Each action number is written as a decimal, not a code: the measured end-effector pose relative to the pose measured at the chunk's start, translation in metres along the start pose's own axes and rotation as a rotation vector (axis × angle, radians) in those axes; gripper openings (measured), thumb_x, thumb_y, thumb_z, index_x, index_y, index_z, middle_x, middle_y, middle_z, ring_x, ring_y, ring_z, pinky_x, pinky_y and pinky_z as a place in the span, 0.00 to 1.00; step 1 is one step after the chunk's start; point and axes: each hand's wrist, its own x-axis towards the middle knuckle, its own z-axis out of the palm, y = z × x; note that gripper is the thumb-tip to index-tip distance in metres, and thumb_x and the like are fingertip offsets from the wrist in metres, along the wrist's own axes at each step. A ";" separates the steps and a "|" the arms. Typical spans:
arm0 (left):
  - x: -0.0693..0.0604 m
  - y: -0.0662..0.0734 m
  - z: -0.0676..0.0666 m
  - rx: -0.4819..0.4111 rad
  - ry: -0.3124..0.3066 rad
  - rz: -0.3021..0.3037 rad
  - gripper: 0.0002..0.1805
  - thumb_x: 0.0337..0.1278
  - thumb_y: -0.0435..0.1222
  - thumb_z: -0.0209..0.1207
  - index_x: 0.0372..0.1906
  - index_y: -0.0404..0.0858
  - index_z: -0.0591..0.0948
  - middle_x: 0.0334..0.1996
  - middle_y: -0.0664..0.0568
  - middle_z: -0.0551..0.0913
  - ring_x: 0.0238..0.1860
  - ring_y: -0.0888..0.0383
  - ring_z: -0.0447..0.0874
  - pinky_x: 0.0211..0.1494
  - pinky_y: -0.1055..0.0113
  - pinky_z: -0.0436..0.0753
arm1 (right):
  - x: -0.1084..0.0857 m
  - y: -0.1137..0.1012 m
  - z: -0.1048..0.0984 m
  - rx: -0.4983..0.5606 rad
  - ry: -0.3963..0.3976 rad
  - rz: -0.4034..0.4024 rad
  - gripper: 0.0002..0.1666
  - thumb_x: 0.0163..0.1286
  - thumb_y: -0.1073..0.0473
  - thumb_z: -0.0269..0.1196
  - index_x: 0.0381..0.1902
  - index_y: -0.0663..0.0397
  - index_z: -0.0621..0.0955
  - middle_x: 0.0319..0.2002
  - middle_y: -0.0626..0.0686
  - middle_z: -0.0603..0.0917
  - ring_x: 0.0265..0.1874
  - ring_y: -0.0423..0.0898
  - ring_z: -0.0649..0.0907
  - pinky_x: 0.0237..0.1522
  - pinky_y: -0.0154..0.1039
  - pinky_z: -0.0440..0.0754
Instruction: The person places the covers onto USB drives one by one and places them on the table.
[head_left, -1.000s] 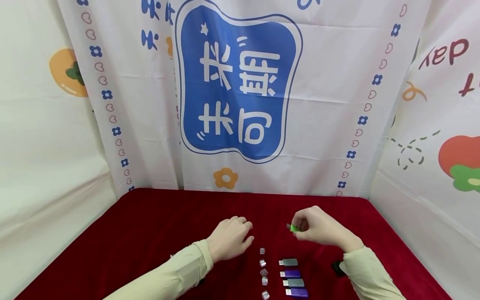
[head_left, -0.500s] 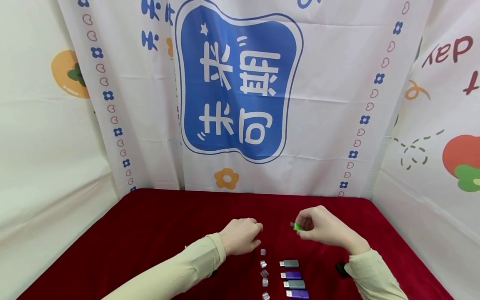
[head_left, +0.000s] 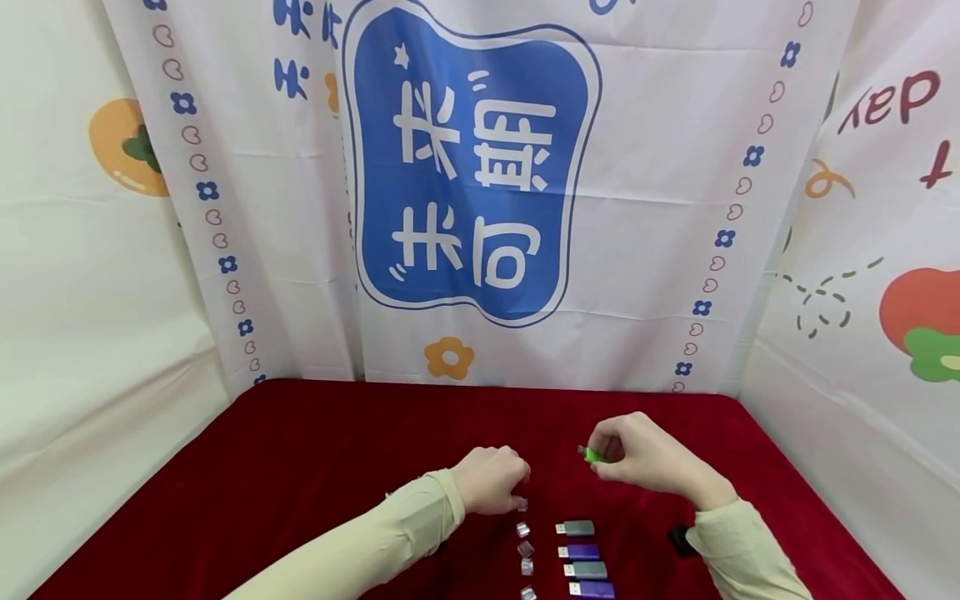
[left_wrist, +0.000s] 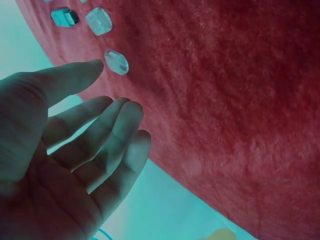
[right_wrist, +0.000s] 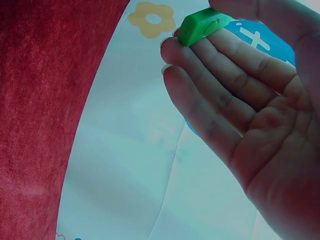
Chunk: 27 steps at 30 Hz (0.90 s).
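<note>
Between thumb and fingertips, my right hand [head_left: 645, 454] pinches a green USB stick [right_wrist: 202, 26] above the far right of the red cloth. Its end points left in the head view and looks greyish. My left hand [head_left: 489, 481] hovers over the cloth's middle with relaxed fingers and nothing in its grasp. In the left wrist view, a small clear cap [left_wrist: 117, 62] lies just past the thumb tip, apart from it. A second clear cap [left_wrist: 99, 21] sits beyond that one. More clear caps [head_left: 526, 549] run in a column towards the front.
Right of the caps, a grey USB stick [head_left: 576, 528], a purple USB stick [head_left: 579, 552] and several more lie in a column, connectors pointing left. A black object [head_left: 681, 540] shows partly beside the right sleeve. Printed white curtains [head_left: 645, 250] enclose the red-covered table [head_left: 375, 417].
My left hand has moved right and slightly towards the front, reaching the farthest clear cap. The right hand, still pinching the green USB stick, has shifted slightly right.
</note>
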 end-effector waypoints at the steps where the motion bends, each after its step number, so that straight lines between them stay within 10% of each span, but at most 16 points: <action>1: 0.000 0.000 0.001 -0.005 -0.002 0.000 0.09 0.50 0.46 0.72 0.30 0.47 0.86 0.25 0.63 0.78 0.25 0.66 0.77 0.25 0.69 0.77 | 0.000 0.000 0.000 0.000 0.000 0.001 0.09 0.58 0.68 0.70 0.30 0.48 0.84 0.26 0.41 0.82 0.25 0.40 0.81 0.30 0.36 0.82; 27: 0.012 0.007 0.015 0.051 -0.059 0.043 0.20 0.50 0.42 0.72 0.13 0.49 0.75 0.15 0.64 0.70 0.18 0.68 0.67 0.21 0.71 0.71 | 0.001 0.003 0.003 -0.008 -0.007 0.013 0.07 0.59 0.65 0.70 0.30 0.47 0.84 0.25 0.41 0.81 0.25 0.40 0.81 0.29 0.36 0.81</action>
